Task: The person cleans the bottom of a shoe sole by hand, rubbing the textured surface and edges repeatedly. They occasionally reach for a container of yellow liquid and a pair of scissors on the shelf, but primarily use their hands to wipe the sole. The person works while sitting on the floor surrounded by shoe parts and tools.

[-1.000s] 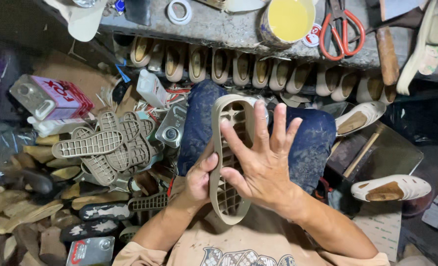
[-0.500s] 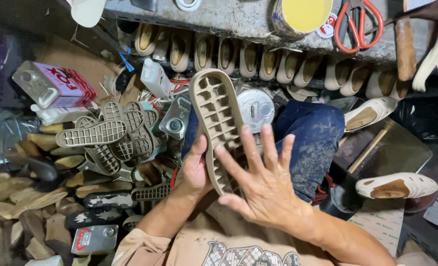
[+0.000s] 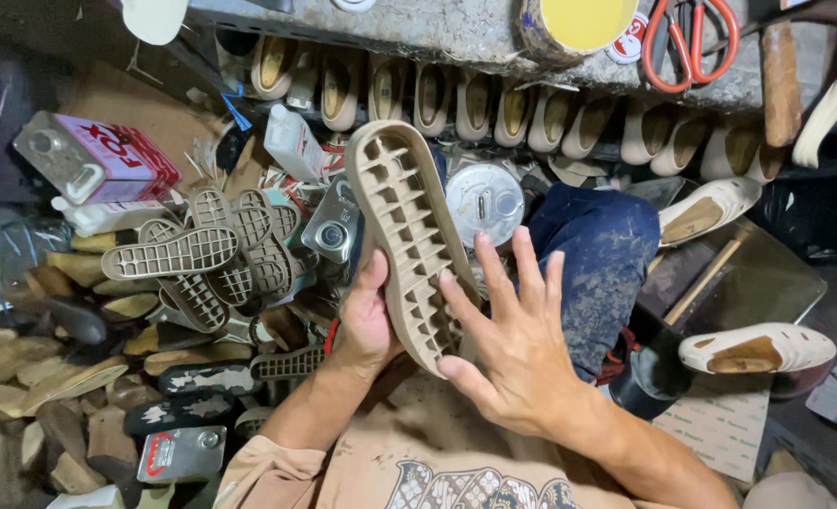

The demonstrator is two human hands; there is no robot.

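Two hands work one tan shoe sole [image 3: 407, 240], held ribbed side up above the lap: the left hand [image 3: 366, 325] has its grip closed around the sole's heel end, while the right hand [image 3: 517, 349] lies open, fingers spread, pressing its edge. By the look of it, this is smoothing or checking the sole, which calls for steady pressure. Grey soles [image 3: 202, 259] are heaped just left; pale shoes [image 3: 494, 108] line the worktop [image 3: 456, 28] beyond.
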